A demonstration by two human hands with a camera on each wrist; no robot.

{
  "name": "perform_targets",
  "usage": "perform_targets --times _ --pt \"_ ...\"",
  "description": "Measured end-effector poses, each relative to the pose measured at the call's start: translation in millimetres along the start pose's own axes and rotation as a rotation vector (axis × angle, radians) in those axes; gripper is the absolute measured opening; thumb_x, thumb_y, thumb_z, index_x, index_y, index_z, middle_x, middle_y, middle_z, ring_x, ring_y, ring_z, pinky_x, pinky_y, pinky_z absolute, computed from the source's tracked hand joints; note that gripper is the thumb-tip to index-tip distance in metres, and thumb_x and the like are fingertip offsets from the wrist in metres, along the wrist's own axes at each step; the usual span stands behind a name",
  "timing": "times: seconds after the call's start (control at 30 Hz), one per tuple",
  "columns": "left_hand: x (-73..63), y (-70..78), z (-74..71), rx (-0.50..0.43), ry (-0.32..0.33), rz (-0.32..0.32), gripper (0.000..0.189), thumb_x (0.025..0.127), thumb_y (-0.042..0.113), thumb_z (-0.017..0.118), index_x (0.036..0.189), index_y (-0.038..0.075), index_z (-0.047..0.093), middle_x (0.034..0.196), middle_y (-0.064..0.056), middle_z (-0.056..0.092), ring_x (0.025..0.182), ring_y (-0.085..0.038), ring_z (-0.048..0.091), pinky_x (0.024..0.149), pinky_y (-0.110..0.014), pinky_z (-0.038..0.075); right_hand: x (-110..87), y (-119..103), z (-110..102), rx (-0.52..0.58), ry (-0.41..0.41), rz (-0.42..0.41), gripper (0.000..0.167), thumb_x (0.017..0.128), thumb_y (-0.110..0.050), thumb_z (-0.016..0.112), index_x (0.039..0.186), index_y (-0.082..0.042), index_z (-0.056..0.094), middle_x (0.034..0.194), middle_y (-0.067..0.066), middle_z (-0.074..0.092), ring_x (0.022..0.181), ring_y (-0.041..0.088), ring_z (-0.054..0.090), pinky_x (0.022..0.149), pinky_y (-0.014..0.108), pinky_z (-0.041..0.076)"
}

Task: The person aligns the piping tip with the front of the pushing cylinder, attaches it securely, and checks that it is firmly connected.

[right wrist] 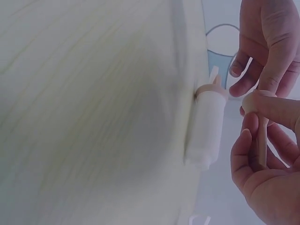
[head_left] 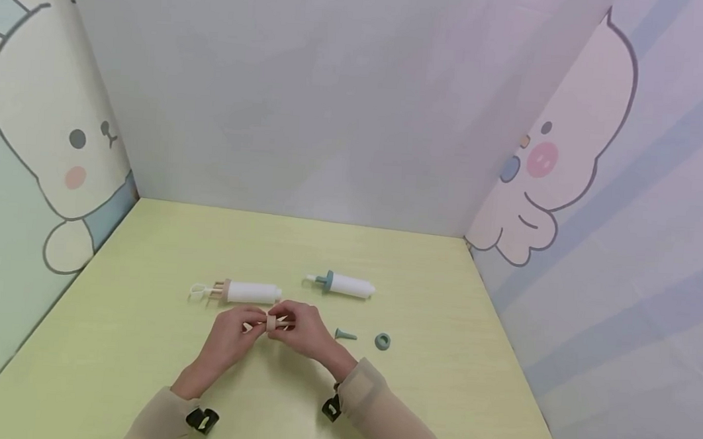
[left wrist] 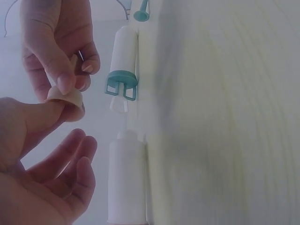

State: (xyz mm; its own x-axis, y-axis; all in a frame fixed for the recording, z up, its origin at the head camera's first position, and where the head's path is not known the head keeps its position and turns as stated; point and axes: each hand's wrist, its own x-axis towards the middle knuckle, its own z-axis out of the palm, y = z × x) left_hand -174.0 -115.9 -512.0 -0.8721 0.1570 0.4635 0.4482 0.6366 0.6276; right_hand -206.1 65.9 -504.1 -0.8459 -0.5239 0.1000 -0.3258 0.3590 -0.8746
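Note:
Both hands meet around a small beige cap (head_left: 271, 323) with a thin beige stem (right wrist: 262, 140) running from it. My left hand (head_left: 226, 335) pinches the cap's rim between thumb and forefinger, its other fingers loosely bent in the left wrist view. With thumb and fingers, my right hand (head_left: 306, 330) grips the cap's other side, and the stem lies along its fingers. Just beyond the hands lies a white syringe-like tube with a beige collar (head_left: 252, 292) and a clear looped handle.
A second white tube with a teal collar (head_left: 350, 286) lies farther back. Right of the right hand are a teal flared nozzle (head_left: 345, 334) and a teal ring cap (head_left: 383, 341). A grey panel (head_left: 297, 110) stands behind the yellow table (head_left: 437, 396), with cartoon-printed walls at both sides.

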Motion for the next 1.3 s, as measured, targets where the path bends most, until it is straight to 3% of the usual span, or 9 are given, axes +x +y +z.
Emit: perform_targets --times 0.1,0.13,0.3,0.4,0.5,0.63,1.07,1.3 --pt "5.7 -4.1 -2.5 0.052 0.012 0.017 0.014 0.072 0.002 0.081 0.08 0.01 0.074 0.083 -0.002 0.066 0.072 -0.019 0.062 0.059 -0.035 0.049 -1.3 2 -2 -0.002 0.014 0.023 0.029 0.08 -0.005 0.077 0.105 -0.014 0.067 0.098 -0.009 0.064 0.087 0.003 0.064 0.071 0.02 0.05" --pt "9.0 -6.3 -3.7 0.085 0.017 0.025 0.015 0.071 0.002 0.082 0.082 0.009 0.073 0.084 -0.004 0.066 0.074 -0.023 0.062 0.065 -0.039 0.05 -1.2 3 -3 -0.004 0.019 0.025 0.029 0.079 -0.006 0.078 0.105 -0.014 0.067 0.098 -0.009 0.064 0.087 0.003 0.064 0.071 0.02 0.05" --pt "26.5 -18.2 -10.8 0.334 0.013 0.05 0.031 0.067 0.004 0.082 0.096 0.003 0.07 0.095 -0.016 0.061 0.092 -0.039 0.055 0.08 -0.053 0.043 -1.7 7 -3 0.019 0.028 0.04 0.03 0.079 -0.006 0.078 0.106 -0.01 0.068 0.095 -0.011 0.064 0.085 0.002 0.064 0.071 0.021 0.05" --pt "33.7 -27.9 -13.0 0.456 -0.046 0.028 0.043 0.066 0.007 0.082 0.107 0.004 0.068 0.108 -0.021 0.057 0.104 -0.044 0.047 0.086 -0.057 0.036 -2.6 8 -1 0.034 0.024 0.054 0.031 0.078 -0.005 0.078 0.107 -0.007 0.068 0.094 -0.011 0.064 0.084 0.002 0.064 0.07 0.021 0.05" --pt "38.7 -37.8 -9.8 0.519 -0.125 -0.002 0.051 0.066 0.011 0.082 0.115 0.008 0.066 0.119 -0.025 0.051 0.112 -0.046 0.04 0.092 -0.061 0.029 -3.9 8 -2 0.027 0.029 0.063 0.031 0.078 -0.005 0.079 0.106 -0.007 0.068 0.094 -0.011 0.065 0.084 0.002 0.064 0.069 0.02 0.051" --pt "43.1 -46.0 -1.9 0.526 -0.181 -0.013 0.057 0.068 0.016 0.082 0.121 0.011 0.064 0.124 -0.026 0.046 0.115 -0.047 0.036 0.093 -0.064 0.025 -4.9 9 -6 0.0 0.045 0.066 0.031 0.077 -0.006 0.079 0.107 -0.008 0.068 0.094 -0.011 0.065 0.083 0.002 0.064 0.068 0.02 0.051" --pt "39.0 -57.2 2.0 0.45 -0.201 -0.086 0.053 0.075 0.012 0.077 0.125 0.011 0.061 0.124 -0.027 0.047 0.115 -0.051 0.034 0.09 -0.07 0.019 -5.2 16 -10 0.018 0.057 0.064 0.029 0.077 -0.01 0.08 0.103 -0.013 0.068 0.093 -0.011 0.066 0.083 0.003 0.065 0.069 0.021 0.051" --pt "37.0 -60.0 6.5 0.442 -0.191 -0.083 0.049 0.076 0.009 0.077 0.123 0.015 0.062 0.116 -0.024 0.052 0.11 -0.05 0.039 0.087 -0.067 0.026 -7.9 16 -13 0.017 0.077 0.071 0.028 0.077 -0.01 0.08 0.103 -0.013 0.068 0.094 -0.009 0.066 0.083 0.004 0.065 0.068 0.021 0.051"
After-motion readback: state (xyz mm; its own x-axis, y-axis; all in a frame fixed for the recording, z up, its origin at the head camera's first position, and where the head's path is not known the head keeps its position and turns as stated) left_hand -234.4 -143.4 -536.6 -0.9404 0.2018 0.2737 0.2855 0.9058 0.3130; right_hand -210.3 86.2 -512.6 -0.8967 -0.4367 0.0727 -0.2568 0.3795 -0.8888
